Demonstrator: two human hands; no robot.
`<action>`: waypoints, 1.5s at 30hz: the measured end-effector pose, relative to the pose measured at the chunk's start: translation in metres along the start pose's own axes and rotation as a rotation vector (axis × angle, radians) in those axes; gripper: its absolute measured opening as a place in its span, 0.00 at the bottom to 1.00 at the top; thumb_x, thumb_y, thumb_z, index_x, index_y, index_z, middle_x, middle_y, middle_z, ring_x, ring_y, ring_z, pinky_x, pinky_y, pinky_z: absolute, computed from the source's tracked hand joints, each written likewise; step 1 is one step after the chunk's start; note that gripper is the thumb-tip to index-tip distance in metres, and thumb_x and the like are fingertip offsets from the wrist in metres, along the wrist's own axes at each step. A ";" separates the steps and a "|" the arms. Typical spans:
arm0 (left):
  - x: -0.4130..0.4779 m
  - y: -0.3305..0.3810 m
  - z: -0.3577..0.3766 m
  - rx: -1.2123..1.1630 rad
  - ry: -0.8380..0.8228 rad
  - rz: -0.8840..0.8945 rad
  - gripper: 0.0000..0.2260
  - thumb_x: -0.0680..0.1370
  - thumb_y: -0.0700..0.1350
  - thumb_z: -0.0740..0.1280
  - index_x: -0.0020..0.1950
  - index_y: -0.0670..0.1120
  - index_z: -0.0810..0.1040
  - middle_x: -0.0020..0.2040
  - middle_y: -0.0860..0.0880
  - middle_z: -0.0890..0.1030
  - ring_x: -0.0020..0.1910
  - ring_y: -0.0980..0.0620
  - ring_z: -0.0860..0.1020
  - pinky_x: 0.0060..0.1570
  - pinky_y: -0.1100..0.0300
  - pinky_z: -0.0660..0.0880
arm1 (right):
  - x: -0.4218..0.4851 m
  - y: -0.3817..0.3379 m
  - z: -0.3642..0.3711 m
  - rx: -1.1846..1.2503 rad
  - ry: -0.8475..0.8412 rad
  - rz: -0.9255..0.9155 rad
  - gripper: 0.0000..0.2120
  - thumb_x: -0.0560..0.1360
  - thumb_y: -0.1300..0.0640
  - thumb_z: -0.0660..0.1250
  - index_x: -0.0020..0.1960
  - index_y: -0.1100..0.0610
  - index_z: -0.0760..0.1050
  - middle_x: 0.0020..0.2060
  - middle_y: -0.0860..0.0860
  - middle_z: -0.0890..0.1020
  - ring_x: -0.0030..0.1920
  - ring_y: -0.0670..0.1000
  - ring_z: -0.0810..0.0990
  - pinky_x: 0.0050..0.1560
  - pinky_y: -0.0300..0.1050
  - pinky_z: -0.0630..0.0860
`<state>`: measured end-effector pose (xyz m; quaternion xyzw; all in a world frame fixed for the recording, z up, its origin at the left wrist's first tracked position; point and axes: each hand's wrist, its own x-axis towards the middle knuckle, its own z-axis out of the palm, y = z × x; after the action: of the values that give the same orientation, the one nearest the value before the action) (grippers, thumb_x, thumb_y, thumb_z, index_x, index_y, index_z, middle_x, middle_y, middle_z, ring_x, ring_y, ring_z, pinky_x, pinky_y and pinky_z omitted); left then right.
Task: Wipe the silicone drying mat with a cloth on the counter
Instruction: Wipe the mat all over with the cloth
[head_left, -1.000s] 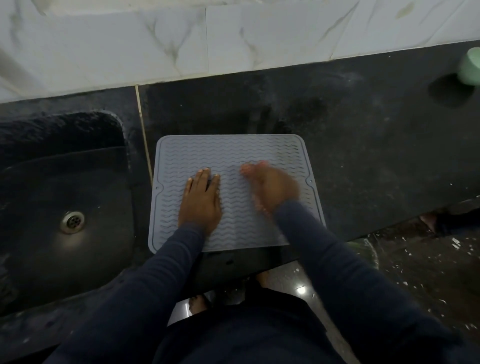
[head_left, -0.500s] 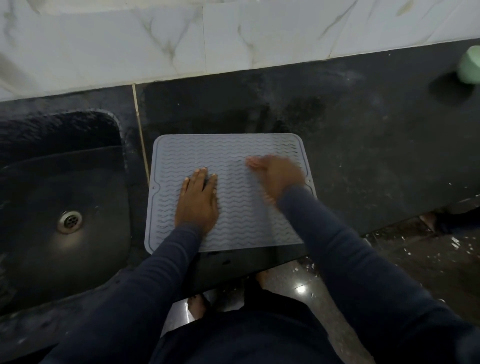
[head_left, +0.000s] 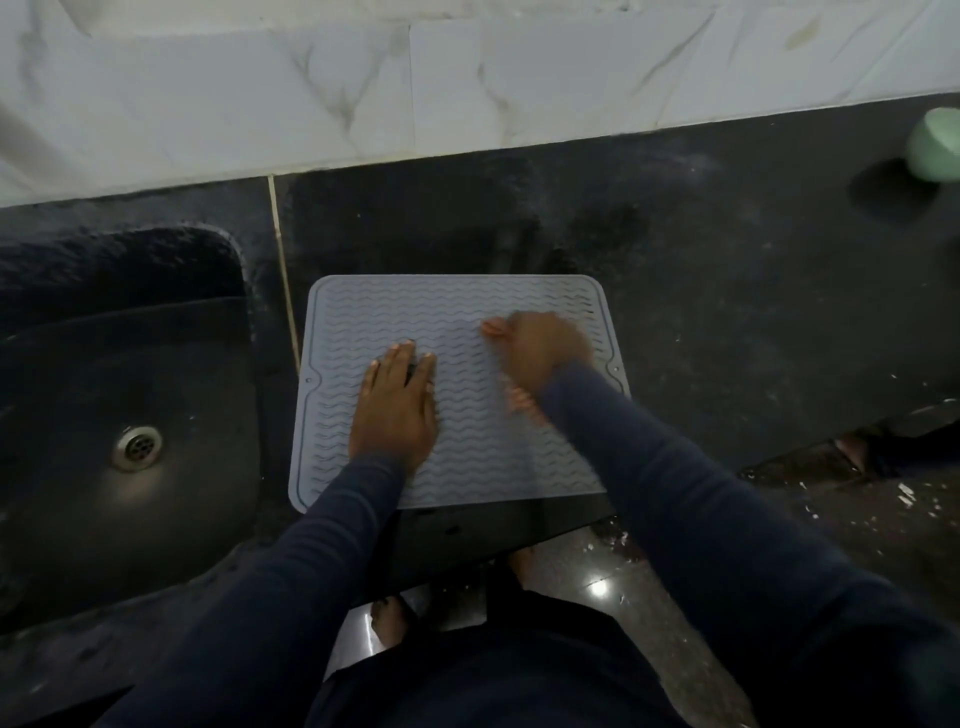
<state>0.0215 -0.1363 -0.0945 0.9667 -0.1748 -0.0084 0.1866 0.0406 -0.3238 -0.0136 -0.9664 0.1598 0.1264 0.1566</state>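
Observation:
A grey silicone drying mat (head_left: 457, 306) with a wavy ribbed surface lies on the black counter (head_left: 727, 312), close to its front edge. My left hand (head_left: 397, 410) rests flat on the mat's left half, palm down and holding nothing. My right hand (head_left: 540, 353) is blurred with motion over the mat's right half. It is closed over a pinkish cloth (head_left: 519, 401), which is mostly hidden; small pink bits show at the fingertips and near the wrist.
A dark sink (head_left: 130, 405) with a metal drain (head_left: 137, 447) sits left of the mat. A white marble-look tiled wall (head_left: 467, 88) runs behind the counter. A pale green object (head_left: 935, 148) stands at the far right. My feet and glossy floor show below.
My right hand with the cloth has shifted a little away from me and to the right on the mat. My left hand has stayed pressed in place.

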 end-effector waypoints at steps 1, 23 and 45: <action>0.001 0.001 0.000 0.004 0.001 0.007 0.21 0.81 0.47 0.54 0.75 0.46 0.63 0.76 0.42 0.60 0.75 0.45 0.56 0.74 0.50 0.47 | -0.008 -0.021 0.013 0.024 -0.004 -0.066 0.15 0.79 0.42 0.58 0.55 0.50 0.77 0.49 0.50 0.81 0.50 0.53 0.79 0.54 0.53 0.75; -0.001 -0.003 0.001 -0.039 0.005 0.021 0.22 0.80 0.48 0.52 0.72 0.43 0.68 0.74 0.40 0.65 0.74 0.42 0.61 0.73 0.49 0.49 | -0.043 0.048 0.005 -0.113 0.018 0.109 0.21 0.78 0.35 0.55 0.57 0.47 0.77 0.52 0.52 0.81 0.54 0.57 0.79 0.50 0.49 0.70; 0.002 0.000 0.000 -0.142 0.033 -0.006 0.21 0.80 0.46 0.53 0.73 0.43 0.67 0.74 0.41 0.65 0.74 0.44 0.60 0.74 0.50 0.49 | -0.003 0.078 -0.032 -0.079 -0.023 0.331 0.22 0.75 0.38 0.63 0.59 0.53 0.79 0.55 0.57 0.82 0.55 0.60 0.80 0.54 0.50 0.77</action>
<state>0.0232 -0.1367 -0.0943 0.9516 -0.1677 -0.0054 0.2575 0.0166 -0.4045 -0.0037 -0.9308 0.3100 0.1677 0.0973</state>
